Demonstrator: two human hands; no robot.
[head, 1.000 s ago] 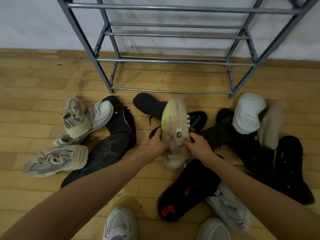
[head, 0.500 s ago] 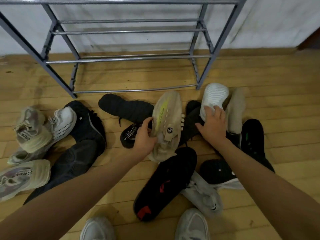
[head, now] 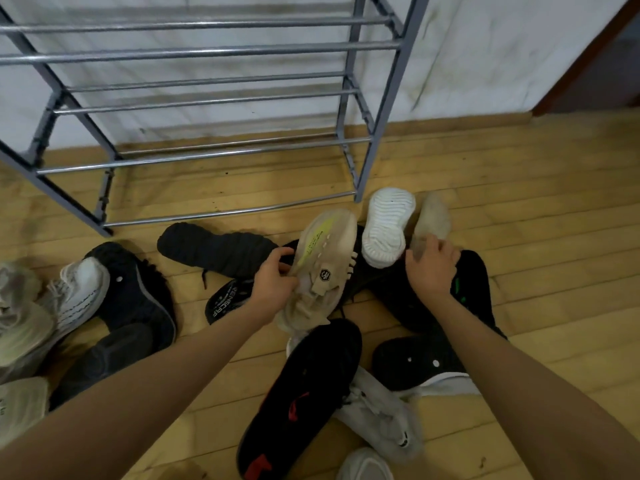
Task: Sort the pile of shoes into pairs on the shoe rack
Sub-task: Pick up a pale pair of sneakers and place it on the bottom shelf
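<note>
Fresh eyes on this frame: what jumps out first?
Centre frame, the left hand grips a beige sneaker with a yellow stripe. To its right, the right hand grips a tan shoe beside a white-soled shoe. The grey shoe rack stands behind them, against the wall.

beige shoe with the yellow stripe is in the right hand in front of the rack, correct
No. The head view shows the left hand gripping the beige shoe, in front of the rack; the right hand grips a tan shoe.
</note>
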